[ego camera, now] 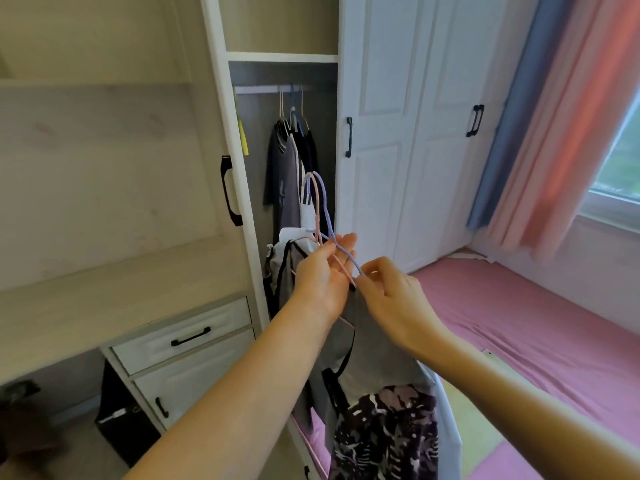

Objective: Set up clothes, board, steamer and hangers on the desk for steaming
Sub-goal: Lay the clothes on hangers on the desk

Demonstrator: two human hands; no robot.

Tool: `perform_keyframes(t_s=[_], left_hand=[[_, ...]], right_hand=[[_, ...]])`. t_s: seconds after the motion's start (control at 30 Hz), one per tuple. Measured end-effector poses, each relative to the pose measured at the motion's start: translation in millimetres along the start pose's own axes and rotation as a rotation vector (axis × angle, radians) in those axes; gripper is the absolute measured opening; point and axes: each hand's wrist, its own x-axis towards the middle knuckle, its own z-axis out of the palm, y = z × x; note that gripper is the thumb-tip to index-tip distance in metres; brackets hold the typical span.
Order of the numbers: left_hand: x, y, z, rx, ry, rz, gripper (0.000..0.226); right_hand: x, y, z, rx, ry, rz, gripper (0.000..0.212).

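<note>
I stand at an open wardrobe compartment. My left hand holds a bunch of thin hangers, a pink one and a lilac one, with their hooks pointing up. Grey clothes and a dark patterned garment hang from them below my hands. My right hand pinches the shoulder of the lilac hanger just right of the left hand. More dark and white clothes hang on the rail inside. No steamer or board is in view.
White wardrobe doors with black handles stand shut at the right. A desk recess with drawers lies lower left. A bed with a pink cover fills the right, under pink and blue curtains and a window.
</note>
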Motion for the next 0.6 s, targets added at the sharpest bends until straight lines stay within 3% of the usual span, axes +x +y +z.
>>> perform_keyframes(t_s=[0.2,0.37,0.6], left_hand=[[-41,-21,2,0.075,0.038,0.118,0.028],[-73,-40,5,0.268,0.118,0.294,0.025],[-120,-59,4,0.550,0.237,0.536,0.025]], right_hand=[[-34,-5,-12,-0.270,-0.026,-0.100,0.030],[-54,6,-29,-0.552,-0.038,-0.238,0.009],[-80,28,-50,-0.563,-0.025,-0.355,0.007]])
